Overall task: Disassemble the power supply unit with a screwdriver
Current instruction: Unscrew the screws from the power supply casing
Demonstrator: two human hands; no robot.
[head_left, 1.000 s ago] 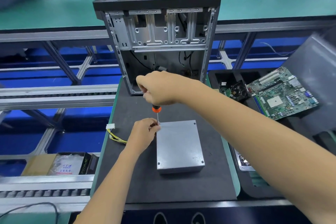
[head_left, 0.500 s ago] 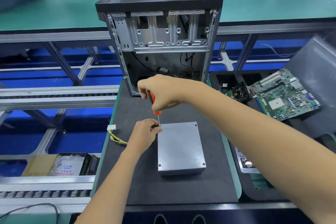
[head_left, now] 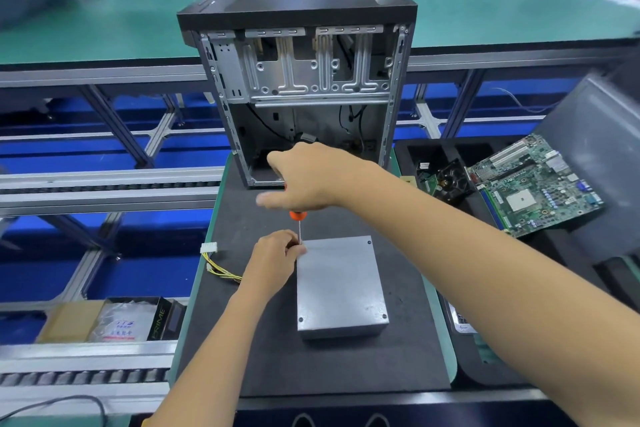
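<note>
Grey sheet-metal power supply unit (head_left: 341, 284) is laid flat on the black foam work mat (head_left: 311, 367), just in front of the open silver-and-black computer case (head_left: 298, 87). In the head view, an orange-handled screwdriver (head_left: 298, 218) is stood upright at the unit's far left corner, the tip hidden by fingers. The handle is gripped by the right hand (head_left: 308, 180), though one finger is blurred and stretched out, so the grip may be mid-change. The thin shaft is pinched low down by the left hand (head_left: 275, 258), fingers curled close.

Risks, as judged: the tip could be cammed out of the screw head if the shaft is tilted or downward pressure is eased, rounding the head. The loosened screw could be dropped onto the dark mat and lost. The unit is not clamped and could be twisted on the mat.

Around the unit: a yellow wire bundle with white plug (head_left: 214, 260) to its left; a green motherboard (head_left: 533, 184) and a black fan (head_left: 450, 180) in a tray to the right. Nothing is seen blocking the corner.
</note>
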